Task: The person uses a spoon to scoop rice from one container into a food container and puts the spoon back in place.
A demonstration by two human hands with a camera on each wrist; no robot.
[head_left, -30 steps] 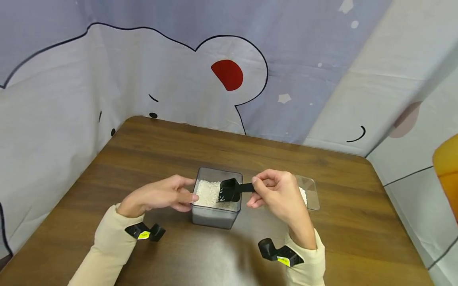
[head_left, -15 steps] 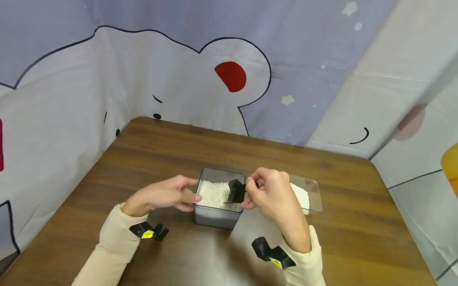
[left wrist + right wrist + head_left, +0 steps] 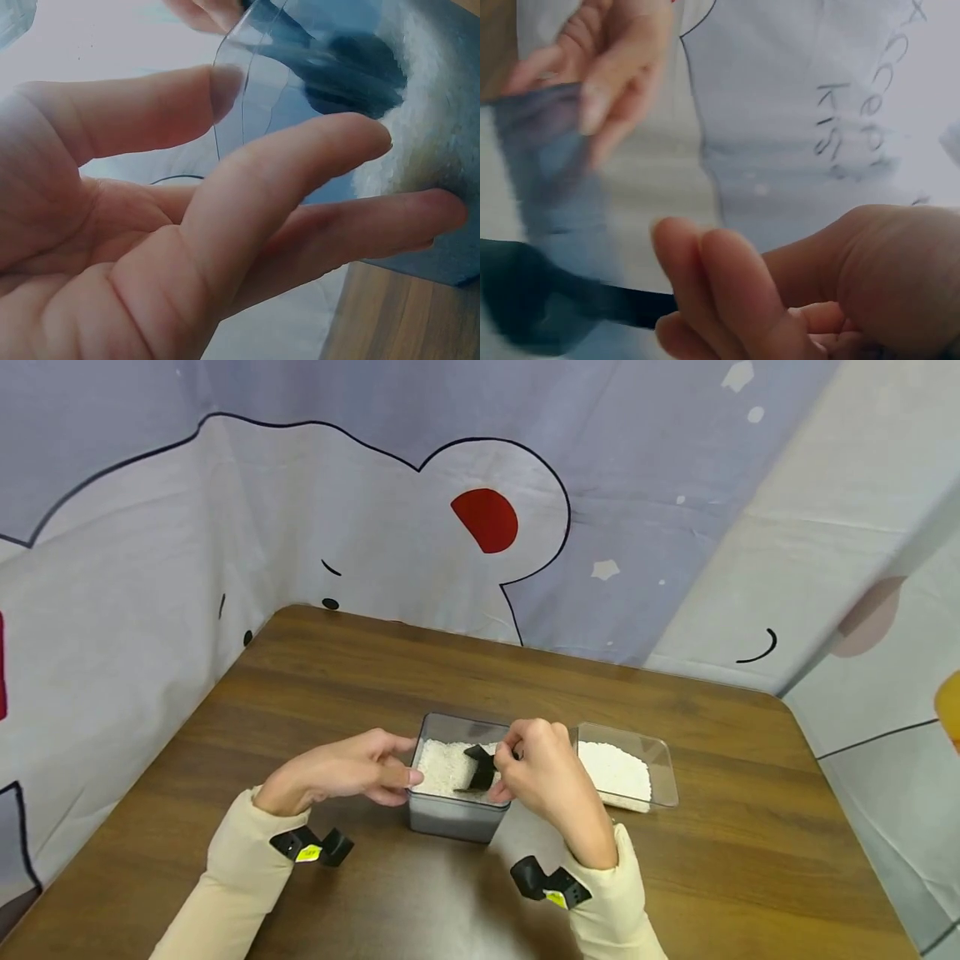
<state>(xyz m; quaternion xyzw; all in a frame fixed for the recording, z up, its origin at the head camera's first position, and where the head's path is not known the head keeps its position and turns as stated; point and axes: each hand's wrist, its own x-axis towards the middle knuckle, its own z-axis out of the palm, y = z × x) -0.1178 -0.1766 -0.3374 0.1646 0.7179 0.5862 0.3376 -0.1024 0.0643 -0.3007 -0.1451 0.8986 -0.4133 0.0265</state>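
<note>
A big pale cloth (image 3: 360, 535) with cartoon shapes hangs past both hands, behind a brown desk (image 3: 757, 793). The left hand (image 3: 345, 771) lies against the side of a grey see-through box (image 3: 456, 822). Its fingers are stretched out and its thumb touches the top edge. It does not wrap around the box; it probably leans there so the box will not slide about while something pushes inside.

The right hand (image 3: 543, 768) pinches the handle of a black scoop (image 3: 482, 770). Holding it by the handle likely keeps most of the hand up out of the mess and makes the scoop easy to tip. The scoop is just left of the right hand, inside the grey box. Its mouth seems to face the left hand, with its low edge down by the white grains (image 3: 441, 767). I cannot tell how much is in it.

On the other side of the right hand, near it, a clear box (image 3: 663, 772) sits on the desk with a white heap (image 3: 617, 770) in it. That spot looks easy for the right hand to reach. Small black cameras (image 3: 551, 887) sit on both sleeves (image 3: 223, 878), just behind the hands, maybe to watch them work.
</note>
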